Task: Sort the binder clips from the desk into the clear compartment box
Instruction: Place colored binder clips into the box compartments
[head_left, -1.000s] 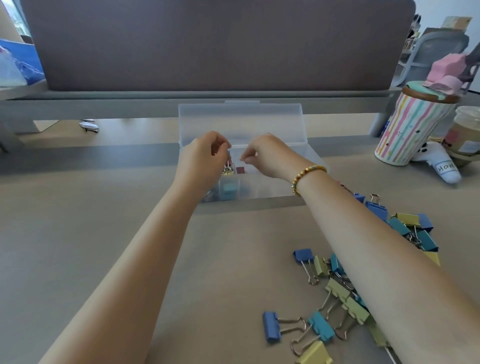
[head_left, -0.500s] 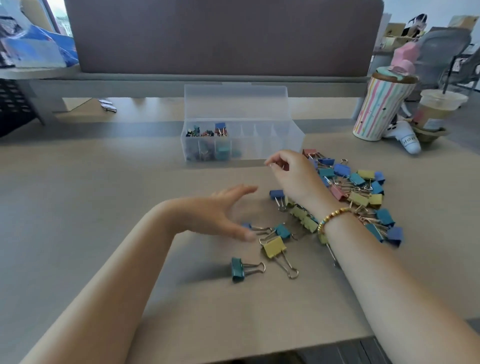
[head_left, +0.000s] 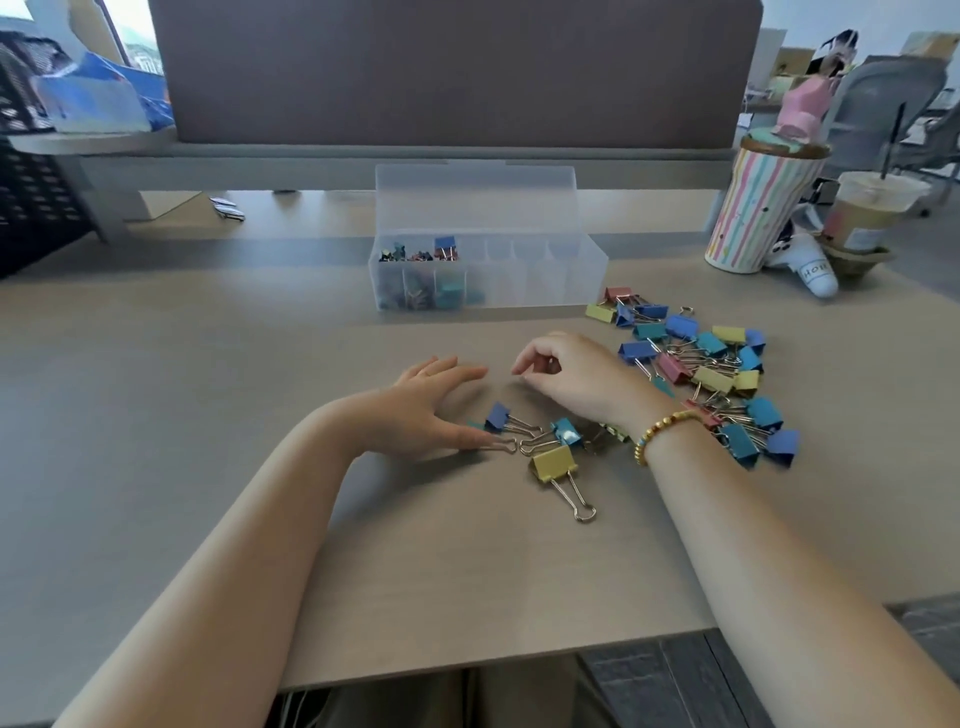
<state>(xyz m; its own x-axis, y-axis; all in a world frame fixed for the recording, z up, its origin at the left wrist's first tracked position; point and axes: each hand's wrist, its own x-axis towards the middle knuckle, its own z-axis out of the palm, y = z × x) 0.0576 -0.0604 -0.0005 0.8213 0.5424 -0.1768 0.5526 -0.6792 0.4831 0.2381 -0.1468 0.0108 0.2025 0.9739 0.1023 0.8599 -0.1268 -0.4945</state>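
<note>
Left hand (head_left: 426, 410) flat, fingers straight; right hand (head_left: 571, 376) loosely curled, empty.

Office, desk (head_left: 156, 467), partition screen (head_left: 452, 73), swivel chair (head_left: 883, 98)

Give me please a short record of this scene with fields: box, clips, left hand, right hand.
box: clear compartment box, lid up, clips in its left compartments
loose clips: pile of binder clips on desk, right of the hands
near clips: yellow clip, blue clip
left hand: fingers straight, thumb touches a wire handle
right hand: fingers loosely curled, holds nothing
</note>
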